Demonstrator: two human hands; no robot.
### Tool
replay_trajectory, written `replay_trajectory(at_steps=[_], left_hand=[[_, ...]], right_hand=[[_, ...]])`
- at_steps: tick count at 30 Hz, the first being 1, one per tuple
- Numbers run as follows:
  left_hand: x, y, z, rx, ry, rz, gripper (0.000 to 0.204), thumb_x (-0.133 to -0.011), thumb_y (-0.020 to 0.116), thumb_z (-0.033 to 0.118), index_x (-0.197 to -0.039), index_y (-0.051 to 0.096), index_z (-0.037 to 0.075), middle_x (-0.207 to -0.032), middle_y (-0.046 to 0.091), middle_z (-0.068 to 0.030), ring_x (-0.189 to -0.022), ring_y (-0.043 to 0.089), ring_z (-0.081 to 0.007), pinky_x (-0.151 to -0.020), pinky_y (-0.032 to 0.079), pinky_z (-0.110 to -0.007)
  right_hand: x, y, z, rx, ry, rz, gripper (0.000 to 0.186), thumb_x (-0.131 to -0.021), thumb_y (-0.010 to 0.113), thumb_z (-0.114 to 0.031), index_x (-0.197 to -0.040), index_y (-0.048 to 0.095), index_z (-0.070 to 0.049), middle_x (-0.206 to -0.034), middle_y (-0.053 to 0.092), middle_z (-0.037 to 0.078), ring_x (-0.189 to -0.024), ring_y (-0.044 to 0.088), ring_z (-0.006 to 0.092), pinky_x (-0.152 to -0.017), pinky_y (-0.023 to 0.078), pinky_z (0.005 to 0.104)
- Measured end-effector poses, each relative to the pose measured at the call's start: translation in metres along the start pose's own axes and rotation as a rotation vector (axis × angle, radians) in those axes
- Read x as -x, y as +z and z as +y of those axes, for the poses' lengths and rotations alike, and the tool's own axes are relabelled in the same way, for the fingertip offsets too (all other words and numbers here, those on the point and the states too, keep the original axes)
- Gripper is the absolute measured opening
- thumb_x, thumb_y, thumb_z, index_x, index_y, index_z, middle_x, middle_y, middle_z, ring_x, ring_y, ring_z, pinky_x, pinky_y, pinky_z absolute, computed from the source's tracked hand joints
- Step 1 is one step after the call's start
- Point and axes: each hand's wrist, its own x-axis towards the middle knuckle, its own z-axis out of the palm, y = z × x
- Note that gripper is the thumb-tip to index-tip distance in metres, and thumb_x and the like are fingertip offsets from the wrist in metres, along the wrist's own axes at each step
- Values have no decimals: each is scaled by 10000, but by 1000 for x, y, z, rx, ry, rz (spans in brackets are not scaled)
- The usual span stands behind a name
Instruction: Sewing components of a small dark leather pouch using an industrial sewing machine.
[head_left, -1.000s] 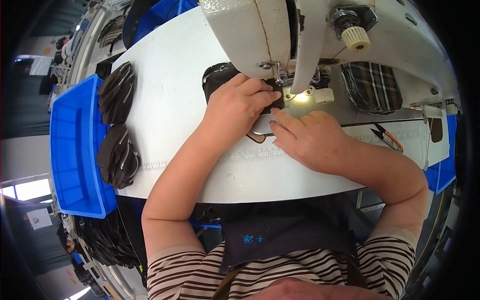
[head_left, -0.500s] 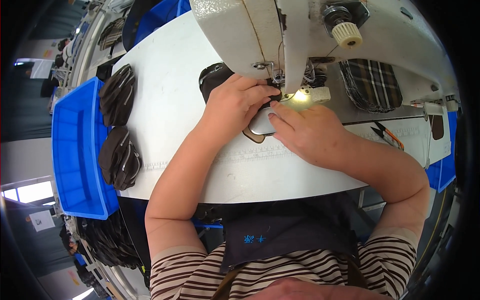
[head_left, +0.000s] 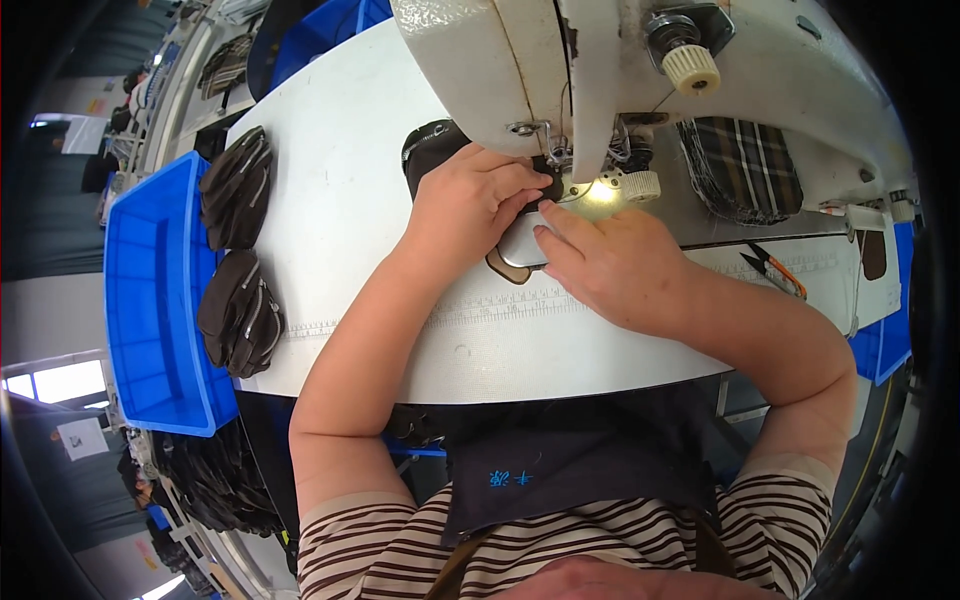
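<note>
A dark brown fabric piece (head_left: 428, 150) with a zipper along its far left edge lies at the needle of a white sewing machine (head_left: 480, 70). My left hand (head_left: 468, 203) is closed on the piece, its fingers bunched and pressing near the presser foot. From the right, my right hand (head_left: 617, 262) has its fingertips at the near edge of the same piece, beside the left fingers; its other fingers curl under. The hands hide much of the fabric. A lamp lights the metal plate (head_left: 603, 194) beside the needle.
Two dark zippered pouches (head_left: 238, 188) lie at the table's left, beside a blue bin (head_left: 160, 300). Plaid fabric pieces (head_left: 742, 170) are stacked under the machine arm. Orange-handled thread snips (head_left: 775, 270) lie to the right. A printed ruler scale (head_left: 500, 308) runs along the white table.
Both hands stay at the needle with almost no movement. The view has shifted very slightly.
</note>
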Motion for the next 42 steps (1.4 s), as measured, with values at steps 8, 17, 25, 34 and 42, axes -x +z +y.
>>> replay_trajectory(at_steps=[8, 17, 25, 34, 42], left_hand=[[0, 3, 0, -43, 13, 56, 130, -844, 810, 118, -973, 814, 131, -1010, 769, -12, -969, 721, -235, -790, 598, -349], [-1, 6, 9, -124, -65, 101, 130, -858, 793, 126, -988, 807, 119, -1027, 766, -11, -971, 724, -226, -760, 599, -344], [5, -17, 20, 22, -119, -13, 352, -828, 810, 156, -1166, 721, 113, -1175, 703, -52, -1068, 661, -297, -868, 572, -410], [7, -20, 41, -104, -143, -131, 314, -821, 805, 175, -1078, 647, 86, -1148, 644, -86, -1015, 654, -301, -802, 583, -412], [9, -5, 40, -297, -88, -34, 191, -811, 765, 136, -965, 673, 70, -1065, 668, -45, -935, 671, -245, -710, 601, -360]], right_hand=[[-3, -1, 2, -4, -33, 70, 241, -855, 713, -164, -1025, 657, -2, -1190, 704, 201, -597, 675, 220, -537, 540, 351], [-5, -1, 2, -13, 72, 68, 357, -937, 752, -370, -1069, 659, -51, -1250, 677, 138, -587, 649, 239, -539, 536, 353], [-5, -4, 4, -56, 70, 102, 343, -921, 776, -342, -1059, 670, -47, -1257, 673, 116, -661, 679, 218, -590, 553, 334], [0, -6, 9, -38, 76, 132, 232, -826, 728, -147, -1026, 675, -43, -1162, 715, 115, -739, 719, 219, -601, 569, 337], [-4, -21, 13, 157, 245, -191, 128, -808, 695, -106, -917, 645, -61, -1024, 720, 115, -755, 735, 214, -580, 560, 355]])
